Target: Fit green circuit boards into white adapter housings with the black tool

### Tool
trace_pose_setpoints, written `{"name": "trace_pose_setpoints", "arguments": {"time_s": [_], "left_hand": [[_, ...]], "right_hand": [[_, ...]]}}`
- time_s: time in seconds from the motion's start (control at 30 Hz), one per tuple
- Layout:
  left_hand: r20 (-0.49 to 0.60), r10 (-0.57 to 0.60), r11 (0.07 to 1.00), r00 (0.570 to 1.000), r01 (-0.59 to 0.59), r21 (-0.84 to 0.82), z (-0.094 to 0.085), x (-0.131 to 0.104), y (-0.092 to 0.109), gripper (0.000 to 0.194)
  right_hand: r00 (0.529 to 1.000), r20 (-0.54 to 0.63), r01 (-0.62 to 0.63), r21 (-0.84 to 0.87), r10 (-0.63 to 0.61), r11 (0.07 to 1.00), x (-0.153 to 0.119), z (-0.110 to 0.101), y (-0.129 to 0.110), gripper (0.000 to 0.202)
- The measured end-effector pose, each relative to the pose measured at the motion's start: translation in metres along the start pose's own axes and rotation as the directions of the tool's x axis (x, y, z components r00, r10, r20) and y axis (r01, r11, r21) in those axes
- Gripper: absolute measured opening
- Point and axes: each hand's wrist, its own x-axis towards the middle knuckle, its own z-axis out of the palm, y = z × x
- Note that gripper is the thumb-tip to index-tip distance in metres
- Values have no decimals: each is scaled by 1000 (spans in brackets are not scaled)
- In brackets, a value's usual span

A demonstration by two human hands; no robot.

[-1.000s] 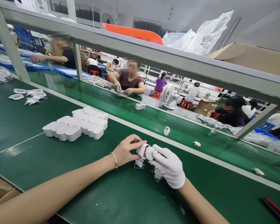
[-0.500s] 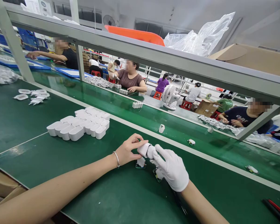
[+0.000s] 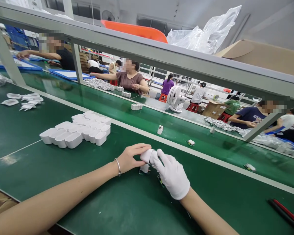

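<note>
Left hand (image 3: 131, 159), bare with a bracelet at the wrist, and right hand (image 3: 172, 174), in a white glove, meet over the near edge of the green bench (image 3: 127, 202). Between them: one small white housing (image 3: 147, 155). Left thumb and fingers are pinched closed on its left end; the gloved fingers are wrapped around its right end. The housing is held just above the mat, not resting on it.

Directly under the hands lies a small white part on a green board (image 3: 144, 169), touching the mat. A second board shows partly under the gloved palm; detail too hidden to tell.

To the left, well apart from the hands, a block of white housings (image 3: 75, 132) stands in tight rows. Further left, loose white plug parts (image 3: 24, 101).

Beyond a pale strip runs a green conveyor belt (image 3: 161, 120) carrying single white pieces, one (image 3: 160, 129) upright near the middle. A red-and-black tool (image 3: 284, 217) lies at the far right of the bench.

Grey metal frame (image 3: 161, 55) overhead, holding an orange bin (image 3: 134, 30), a plastic bag (image 3: 205, 32), and cardboard (image 3: 259, 58). Other workers sit at the opposite side; a white fan (image 3: 174, 98) stands behind.
</note>
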Motion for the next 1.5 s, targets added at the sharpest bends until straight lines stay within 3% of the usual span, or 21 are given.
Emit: {"name": "trace_pose_setpoints", "arguments": {"time_s": [0.13, 0.23, 0.27, 0.3, 0.37, 0.43, 0.47, 0.53, 0.6, 0.7, 0.77, 0.8, 0.87, 0.9, 0.93, 0.97, 1.03, 1.2, 1.27, 1.37, 1.5], "left_hand": [[-15, -60, 997, 998, 59, -48, 1, 0, 1, 54], [-5, -31, 999, 1000, 31, -33, 2, -1, 0, 51], [4, -35, 999, 999, 36, -32, 3, -1, 0, 51], [12, -51, 998, 999, 51, -35, 3, -1, 1, 51], [21, -95, 995, 995, 96, -41, 2, -1, 5, 52], [28, -112, 993, 993, 113, -32, 2, 0, 11, 53], [36, -106, 994, 994, 107, -27, 2, 0, 14, 54], [47, -91, 996, 995, 92, -21, 3, 1, 19, 55], [48, -87, 996, 995, 88, -18, 6, 0, 22, 56], [59, -118, 992, 991, 120, -42, 9, -1, 24, 52], [79, -155, 982, 985, 162, -92, 10, -1, 24, 51], [83, -178, 975, 981, 187, -117, 10, 0, 23, 53], [79, -228, 960, 970, 238, -150, 9, 0, 23, 58], [76, -250, 953, 965, 259, -157, 8, 0, 22, 59], [75, -266, 948, 961, 275, -159, 8, 1, 21, 59], [77, -278, 945, 957, 287, -156, 8, 1, 20, 58], [79, -281, 946, 956, 290, -146, 8, 0, 16, 56], [99, -249, 959, 963, 260, -112, 8, 0, 10, 54], [102, -260, 955, 960, 272, -119, 8, 0, 9, 53], [98, -290, 945, 952, 301, -125, 7, 1, 10, 52], [145, -311, 928, 939, 333, -165, 7, 1, 10, 50]], "right_hand": [[998, 53, -35, 55, 32, 998, 7, -9, -4, 38], [975, 201, -163, 355, 95, 920, 14, -16, -2, 27], [961, 233, -252, 508, 150, 824, 16, -17, 0, 25], [935, 266, -353, 654, 233, 670, 17, -16, 2, 28], [831, 369, -491, 838, 417, 236, 17, -13, 7, 53], [708, 528, -511, 841, 469, -176, 17, -7, 10, 78], [684, 598, -503, 801, 418, -324, 17, -4, 10, 85], [683, 683, -515, 701, 259, -493, 18, -2, 6, 88], [671, 720, -545, 642, 178, -540, 19, -2, -2, 81], [655, 720, -524, 652, 230, -548, 20, -5, -8, 74], [699, 685, -529, 688, 204, -497, 20, 0, 3, 68], [718, 666, -551, 722, 202, -418, 18, 5, 14, 62], [705, 639, -642, 759, 309, -105, 14, 24, 46, 49], [626, 607, -743, 655, 489, 137, 11, 36, 64, 46], [529, 552, -846, 406, 645, 347, 7, 50, 81, 45], [472, 532, -881, 298, 703, 366, 4, 64, 96, 50], [402, 515, -912, 148, 757, 384, -1, 90, 119, 63], [329, 587, -913, -2, 739, 408, 3, 127, 133, 40], [335, 563, -904, -33, 756, 425, 10, 133, 129, 47], [398, 561, -875, -6, 726, 485, 24, 138, 123, 58], [427, 623, -853, 36, 656, 521, 46, 138, 113, 35]]}}
